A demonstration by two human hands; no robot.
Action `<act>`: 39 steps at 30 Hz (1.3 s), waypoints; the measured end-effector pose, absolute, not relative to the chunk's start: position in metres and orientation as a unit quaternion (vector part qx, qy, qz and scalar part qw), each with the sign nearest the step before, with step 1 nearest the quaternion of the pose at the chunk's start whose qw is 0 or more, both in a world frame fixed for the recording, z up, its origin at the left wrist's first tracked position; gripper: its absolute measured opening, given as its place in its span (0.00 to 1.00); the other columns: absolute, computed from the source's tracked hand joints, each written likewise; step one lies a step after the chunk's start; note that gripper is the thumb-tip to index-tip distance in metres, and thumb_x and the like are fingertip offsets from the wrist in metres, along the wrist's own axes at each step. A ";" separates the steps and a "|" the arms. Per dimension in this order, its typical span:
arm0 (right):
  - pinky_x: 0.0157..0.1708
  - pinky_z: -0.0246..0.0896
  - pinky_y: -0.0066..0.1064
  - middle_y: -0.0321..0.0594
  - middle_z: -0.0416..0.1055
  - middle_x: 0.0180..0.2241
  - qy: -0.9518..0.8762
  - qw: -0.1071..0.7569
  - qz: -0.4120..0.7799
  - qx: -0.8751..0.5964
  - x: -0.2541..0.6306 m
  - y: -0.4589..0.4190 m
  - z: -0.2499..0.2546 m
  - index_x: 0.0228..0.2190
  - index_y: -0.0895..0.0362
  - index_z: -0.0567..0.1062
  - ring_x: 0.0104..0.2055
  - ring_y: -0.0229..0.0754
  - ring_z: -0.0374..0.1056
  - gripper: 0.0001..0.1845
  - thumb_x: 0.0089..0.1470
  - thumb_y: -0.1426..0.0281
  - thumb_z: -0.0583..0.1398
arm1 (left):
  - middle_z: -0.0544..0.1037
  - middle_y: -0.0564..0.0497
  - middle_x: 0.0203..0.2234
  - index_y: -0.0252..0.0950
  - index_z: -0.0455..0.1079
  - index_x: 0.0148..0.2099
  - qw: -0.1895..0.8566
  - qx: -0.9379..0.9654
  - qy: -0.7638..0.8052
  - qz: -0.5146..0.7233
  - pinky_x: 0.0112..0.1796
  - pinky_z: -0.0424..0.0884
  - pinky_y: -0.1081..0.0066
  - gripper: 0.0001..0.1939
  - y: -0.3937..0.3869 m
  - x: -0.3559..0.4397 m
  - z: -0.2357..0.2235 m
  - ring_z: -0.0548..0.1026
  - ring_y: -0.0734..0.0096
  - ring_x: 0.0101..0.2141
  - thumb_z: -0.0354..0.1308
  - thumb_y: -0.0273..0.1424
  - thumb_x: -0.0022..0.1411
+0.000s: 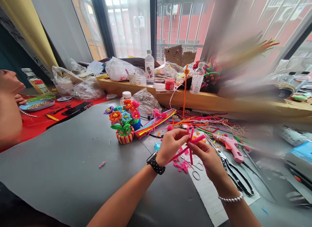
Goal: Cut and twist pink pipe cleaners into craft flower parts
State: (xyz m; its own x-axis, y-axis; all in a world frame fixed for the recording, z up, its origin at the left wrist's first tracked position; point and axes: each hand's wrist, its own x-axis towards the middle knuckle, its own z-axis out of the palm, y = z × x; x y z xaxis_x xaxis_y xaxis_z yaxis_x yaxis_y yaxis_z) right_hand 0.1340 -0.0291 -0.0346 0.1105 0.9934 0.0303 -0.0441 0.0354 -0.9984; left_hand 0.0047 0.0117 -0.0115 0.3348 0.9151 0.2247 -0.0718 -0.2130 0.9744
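Observation:
Several pink pipe cleaners [198,139] cross one another in a bundle between my two hands, above the table. My left hand [172,144], with a black dotted watch band at the wrist, pinches them from the left. From the right, my right hand [206,158] grips the same bundle between thumb and fingers; a silver bead bracelet is on that wrist. Below lie pink fuzzy scraps [181,166] and small scissors [196,173] on a white sheet [214,201]. To the left stands a little pot of pipe-cleaner flowers [125,136].
Loose coloured pipe cleaners [157,123] lie behind my hands. Large black-handled shears [237,178] and a pink glue gun [230,147] rest at the right. Bottles [149,69] stand on the wooden ledge. Another person's arm [9,113] is at the far left, near a bead tray [36,105].

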 end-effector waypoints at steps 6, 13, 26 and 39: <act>0.28 0.56 0.28 0.36 0.70 0.23 -0.434 0.583 0.469 -0.502 0.130 -0.029 -0.037 0.24 0.59 0.75 0.27 0.38 0.61 0.13 0.38 0.62 0.64 | 0.71 0.52 0.23 0.32 0.66 0.30 0.558 0.596 0.338 0.468 0.29 0.64 0.76 0.08 0.016 0.002 -0.010 0.69 0.76 0.26 0.58 0.31 0.46; 0.25 0.55 0.28 0.35 0.68 0.20 -0.381 0.633 0.439 -0.511 0.138 -0.023 -0.047 0.23 0.59 0.75 0.24 0.37 0.60 0.14 0.37 0.61 0.65 | 0.70 0.53 0.21 0.32 0.63 0.25 0.646 0.547 0.342 0.409 0.26 0.62 0.77 0.09 0.021 -0.004 -0.008 0.68 0.79 0.23 0.60 0.31 0.44; 0.25 0.55 0.28 0.33 0.65 0.19 -0.356 0.670 0.419 -0.498 0.143 -0.021 -0.049 0.22 0.59 0.72 0.23 0.35 0.59 0.14 0.36 0.61 0.64 | 0.75 0.49 0.23 0.32 0.73 0.28 0.536 0.704 0.348 0.311 0.31 0.65 0.74 0.14 0.038 -0.021 -0.010 0.70 0.72 0.27 0.57 0.39 0.47; 0.21 0.53 0.26 0.31 0.62 0.18 -0.324 0.699 0.386 -0.507 0.142 -0.015 -0.058 0.21 0.57 0.70 0.20 0.34 0.56 0.12 0.38 0.62 0.63 | 0.76 0.50 0.24 0.32 0.75 0.29 0.673 0.584 0.362 0.275 0.31 0.64 0.77 0.11 0.042 -0.009 -0.030 0.70 0.78 0.25 0.62 0.35 0.43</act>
